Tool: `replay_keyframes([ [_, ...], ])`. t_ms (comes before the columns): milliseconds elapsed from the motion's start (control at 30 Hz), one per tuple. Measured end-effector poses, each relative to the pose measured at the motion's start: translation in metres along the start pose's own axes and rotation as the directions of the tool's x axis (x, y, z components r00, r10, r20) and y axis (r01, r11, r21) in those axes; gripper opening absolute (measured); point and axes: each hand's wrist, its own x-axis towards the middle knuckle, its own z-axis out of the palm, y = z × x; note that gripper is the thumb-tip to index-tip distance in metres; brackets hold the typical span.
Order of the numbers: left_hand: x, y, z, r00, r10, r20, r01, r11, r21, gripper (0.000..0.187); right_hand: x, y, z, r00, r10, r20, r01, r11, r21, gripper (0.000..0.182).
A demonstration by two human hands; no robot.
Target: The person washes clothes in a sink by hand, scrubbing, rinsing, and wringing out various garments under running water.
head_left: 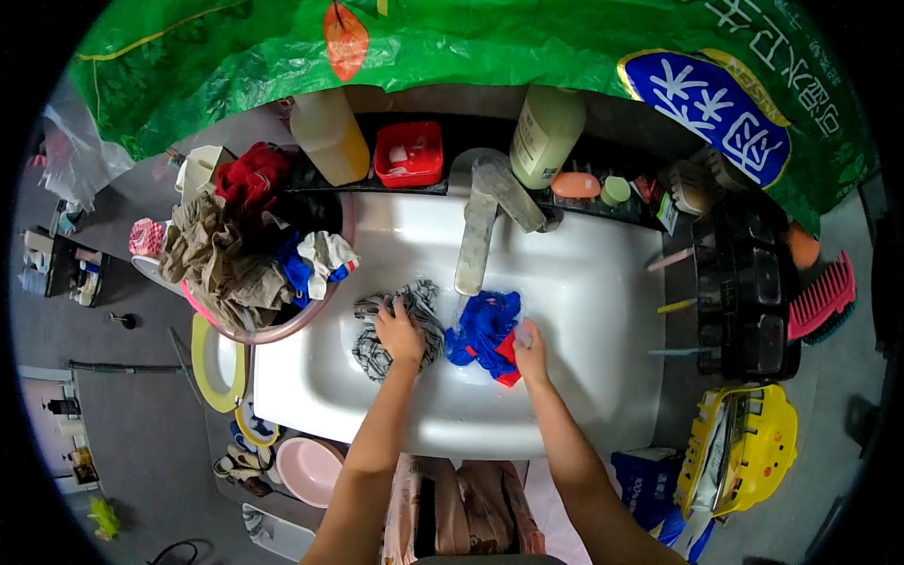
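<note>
My left hand [399, 333] rests on a crumpled black-and-white striped cloth [375, 356] in the left part of the sink basin, its fingers apart on top of the fabric. To the right, a bunched blue garment [487, 325] with red edging lies wet beneath the tap [478, 235]. My right hand [530, 350] is closed at the garment's red part [508, 360]; its fingertips partly hide the grip. The two cloths lie close together on the white sink [603, 311] floor.
A basin [273, 331] heaped with clothes overhangs the sink's left edge. Along the back ledge stand a yellowish bottle [330, 141], a red soap box [409, 153], a green bottle [546, 137] and an orange soap [575, 185]. A black toothbrush rack [744, 292] is at right.
</note>
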Motion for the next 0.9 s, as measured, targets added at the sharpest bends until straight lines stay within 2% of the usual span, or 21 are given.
replay_keyframes([
  [33, -0.001, 0.005, -0.008, 0.994, 0.106, 0.033, -0.101, 0.987, -0.121, 0.035, -0.001, 0.015, -0.002, 0.989, -0.145, -0.014, 0.125, 0.894, -0.430, 0.055],
  [67, -0.004, 0.009, -0.014, 0.975, 0.214, 0.053, -0.195, 0.950, -0.242, 0.036, 0.018, 0.069, 0.014, 0.988, -0.149, 0.045, 0.154, 0.977, -0.146, 0.064],
  [100, -0.009, 0.013, -0.016, 0.945, 0.322, 0.060, -0.280, 0.890, -0.360, 0.038, 0.021, 0.079, 0.021, 0.989, -0.134, 0.066, 0.138, 0.989, -0.061, 0.066],
  [133, -0.019, 0.021, -0.014, 0.918, 0.314, 0.242, -0.165, 0.858, -0.487, 0.036, 0.020, 0.082, 0.031, 0.989, -0.118, 0.089, 0.116, 0.993, 0.024, 0.068],
  [167, -0.032, 0.033, -0.011, 0.851, 0.323, 0.413, -0.024, 0.811, -0.584, 0.034, 0.019, 0.085, 0.038, 0.988, -0.103, 0.112, 0.091, 0.990, 0.106, 0.070],
  [233, -0.057, 0.047, 0.001, 0.894, 0.268, 0.360, -0.039, 0.846, -0.532, 0.029, 0.013, 0.066, 0.041, 0.969, 0.090, 0.231, -0.150, 0.955, 0.256, 0.070],
  [267, -0.060, 0.046, 0.009, 0.936, 0.256, 0.240, -0.127, 0.885, -0.449, 0.024, 0.004, 0.039, 0.035, 0.942, 0.149, 0.302, -0.251, 0.908, 0.336, 0.067],
  [300, -0.057, 0.040, 0.017, 0.920, 0.207, 0.332, -0.027, 0.880, -0.475, 0.023, 0.000, 0.021, 0.031, 0.905, 0.199, 0.377, -0.354, 0.843, 0.404, 0.064],
  [333, -0.048, 0.031, 0.024, 0.891, 0.161, 0.423, 0.076, 0.868, -0.490, 0.021, 0.002, 0.018, 0.030, 0.909, 0.133, 0.395, -0.311, 0.846, 0.433, 0.045],
  [367, -0.042, 0.022, 0.029, 0.850, 0.120, 0.513, 0.178, 0.851, -0.495, 0.020, 0.006, 0.014, 0.029, 0.917, 0.130, 0.377, -0.287, 0.871, 0.398, 0.040],
  [433, -0.038, 0.010, 0.039, 0.877, -0.006, 0.481, 0.340, 0.716, -0.610, 0.011, 0.011, 0.011, 0.028, 0.932, 0.122, 0.343, -0.239, 0.915, 0.326, 0.031],
  [500, -0.038, 0.002, 0.050, 0.860, -0.110, 0.498, 0.470, 0.552, -0.689, 0.011, 0.015, 0.012, 0.032, 0.952, 0.001, 0.305, -0.115, 0.927, 0.357, 0.029],
  [567, -0.042, 0.004, 0.041, 0.870, -0.155, 0.467, 0.466, 0.568, -0.679, 0.013, 0.017, 0.010, 0.038, 0.956, -0.096, 0.277, -0.018, 0.923, 0.384, 0.031],
  [600, -0.042, 0.010, 0.029, 0.875, -0.177, 0.451, 0.464, 0.575, -0.674, 0.015, 0.015, 0.007, 0.044, 0.964, -0.210, 0.165, 0.165, 0.954, 0.250, 0.033],
  [667, -0.048, 0.020, 0.016, 0.990, -0.025, 0.138, 0.101, 0.811, -0.576, 0.020, 0.017, 0.013, 0.054, 0.972, -0.196, 0.133, 0.185, 0.978, 0.091, 0.036],
  [700, -0.052, 0.026, 0.007, 0.996, 0.087, -0.007, -0.081, 0.881, -0.466, 0.023, 0.022, 0.020, 0.060, 0.975, -0.192, 0.115, 0.192, 0.981, 0.011, 0.037],
  [733, -0.056, 0.034, -0.008, 0.995, 0.082, 0.057, -0.052, 0.912, -0.408, 0.023, 0.032, 0.021, 0.062, 0.954, -0.143, 0.265, 0.144, 0.989, 0.016, 0.033],
  [767, -0.060, 0.038, -0.008, 0.990, -0.007, 0.140, 0.085, 0.823, -0.561, 0.026, 0.037, 0.024, 0.063, 0.960, -0.098, 0.264, 0.078, 0.993, 0.086, 0.030],
  [833, -0.075, 0.042, -0.007, 0.930, -0.130, 0.345, 0.359, 0.533, -0.766, 0.033, 0.025, -0.023, 0.052, 0.962, -0.004, 0.274, -0.059, 0.974, 0.220, 0.027],
  [867, -0.080, 0.045, -0.010, 0.886, -0.122, 0.447, 0.452, 0.442, -0.775, 0.041, 0.012, -0.049, 0.051, 0.968, 0.065, 0.243, -0.175, 0.868, 0.465, 0.030],
  [900, -0.084, 0.048, -0.010, 0.923, -0.057, 0.381, 0.342, 0.574, -0.744, 0.044, 0.003, -0.068, 0.046, 0.950, 0.145, 0.276, -0.290, 0.736, 0.612, 0.031],
])
